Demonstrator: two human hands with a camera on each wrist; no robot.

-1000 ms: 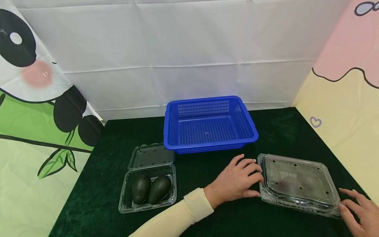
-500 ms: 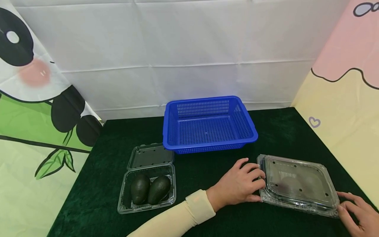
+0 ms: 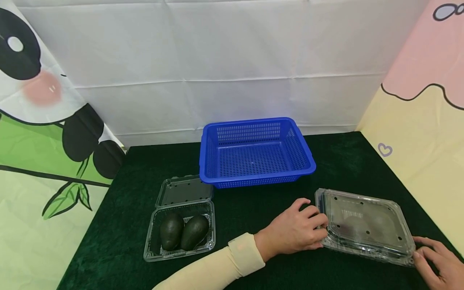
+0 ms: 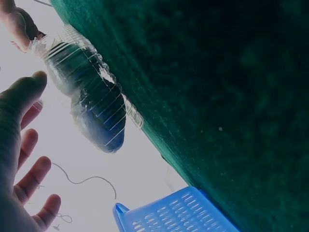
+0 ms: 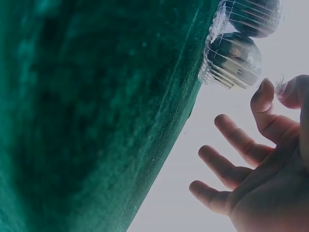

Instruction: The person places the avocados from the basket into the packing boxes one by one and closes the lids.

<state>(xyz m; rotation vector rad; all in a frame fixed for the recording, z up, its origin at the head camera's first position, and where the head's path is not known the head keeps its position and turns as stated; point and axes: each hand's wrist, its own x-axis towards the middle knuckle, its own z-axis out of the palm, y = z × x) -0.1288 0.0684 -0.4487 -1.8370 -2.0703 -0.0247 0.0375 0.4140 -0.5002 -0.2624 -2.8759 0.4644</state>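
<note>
A clear plastic clamshell box (image 3: 366, 225) lies closed at the right of the table, with dark rounded fruits (image 4: 99, 111) inside, blurred by the lid. At its left edge is my left hand (image 3: 295, 229), fingers slightly bent and spread; the left wrist view shows nothing gripped. My right hand (image 3: 440, 264) pinches the box's near right corner between thumb and index finger, its other fingers spread apart in the right wrist view. At the left, another clamshell box (image 3: 185, 254) stands open with two dark green avocados (image 3: 195, 233) in it.
A blue plastic basket (image 3: 257, 177) stands at the back middle, behind and between the two boxes. Its front left corner meets the open box's raised lid (image 3: 185, 191). Dark green cloth (image 3: 250, 209) covers the table, and a white sheet (image 3: 235, 72) hangs behind.
My left hand has shifted a little right and towards me, its fingertips now over the closed box's left edge. My right hand has lowered slightly at the corner. The boxes and basket stay put.
</note>
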